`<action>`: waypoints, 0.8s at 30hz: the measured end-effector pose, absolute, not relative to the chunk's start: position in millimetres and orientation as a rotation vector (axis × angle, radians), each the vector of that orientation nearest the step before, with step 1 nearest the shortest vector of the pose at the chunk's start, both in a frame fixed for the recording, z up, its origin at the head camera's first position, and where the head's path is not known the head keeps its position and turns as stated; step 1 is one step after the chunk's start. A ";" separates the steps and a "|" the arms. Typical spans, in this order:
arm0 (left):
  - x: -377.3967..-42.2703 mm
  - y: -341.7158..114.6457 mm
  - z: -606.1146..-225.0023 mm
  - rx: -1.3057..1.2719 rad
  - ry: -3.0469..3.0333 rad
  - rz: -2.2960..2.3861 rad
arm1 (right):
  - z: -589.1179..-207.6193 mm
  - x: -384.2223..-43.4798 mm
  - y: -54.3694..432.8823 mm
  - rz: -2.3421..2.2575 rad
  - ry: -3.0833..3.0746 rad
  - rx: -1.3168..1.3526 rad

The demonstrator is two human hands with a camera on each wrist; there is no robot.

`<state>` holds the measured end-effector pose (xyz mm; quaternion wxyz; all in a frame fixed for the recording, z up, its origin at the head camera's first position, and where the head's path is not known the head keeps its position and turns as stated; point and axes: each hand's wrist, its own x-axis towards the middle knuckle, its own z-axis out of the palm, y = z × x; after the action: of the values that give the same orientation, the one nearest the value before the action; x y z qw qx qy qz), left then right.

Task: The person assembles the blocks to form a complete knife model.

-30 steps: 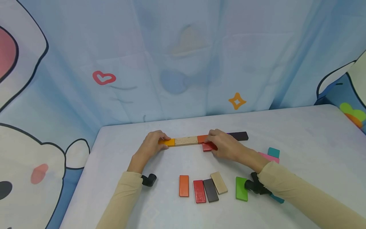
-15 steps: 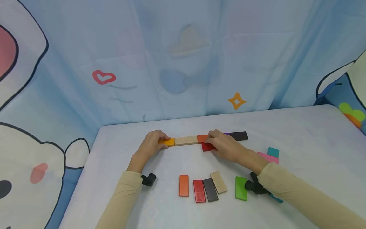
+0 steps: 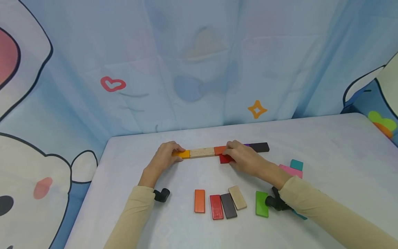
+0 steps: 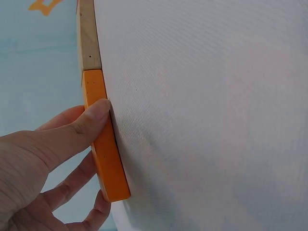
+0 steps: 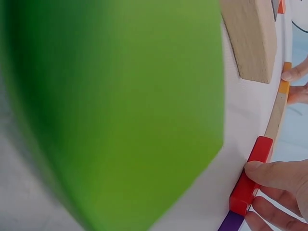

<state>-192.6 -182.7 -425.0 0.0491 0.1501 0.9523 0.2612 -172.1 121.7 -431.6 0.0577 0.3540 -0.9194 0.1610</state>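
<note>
A row of wooden blocks lies along the far side of the table. In the head view my left hand point(image 3: 166, 155) grips the yellow-orange block point(image 3: 184, 154) at the row's left end, thumb on its near face. A plain wood block point(image 3: 202, 152) adjoins it, followed by an orange block point(image 3: 219, 150). My right hand point(image 3: 245, 157) holds a red block point(image 3: 225, 159) against the row's near side. The right wrist view shows the thumb on this red block point(image 5: 252, 175), with a purple block point(image 5: 231, 222) beside it. A black block point(image 3: 259, 147) forms the right end.
Nearer lie loose blocks: orange point(image 3: 199, 201), red point(image 3: 216, 207), dark grey point(image 3: 228, 205), plain wood point(image 3: 237, 197) and green point(image 3: 262, 204). Pink point(image 3: 291, 171) and teal point(image 3: 296, 165) blocks lie beyond my right forearm. A blue printed curtain point(image 3: 199, 69) hangs behind the table.
</note>
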 end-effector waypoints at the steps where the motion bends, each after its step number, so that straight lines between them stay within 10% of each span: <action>1: -192.9 -182.7 -425.1 0.457 2.901 0.795 | -431.7 -172.1 122.0 0.491 -2.785 1.072; 13: -193.8 -184.2 -425.2 0.456 2.895 0.802 | -421.6 -162.6 110.4 0.479 -2.738 1.122; 24: -195.3 -185.0 -427.6 0.479 2.890 0.817 | -393.4 -112.6 62.4 0.441 -2.708 1.779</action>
<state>-195.3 -185.0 -427.6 0.0503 0.1573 0.9491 0.2682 -112.6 62.4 -393.4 -0.0641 0.5429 -0.8265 0.1346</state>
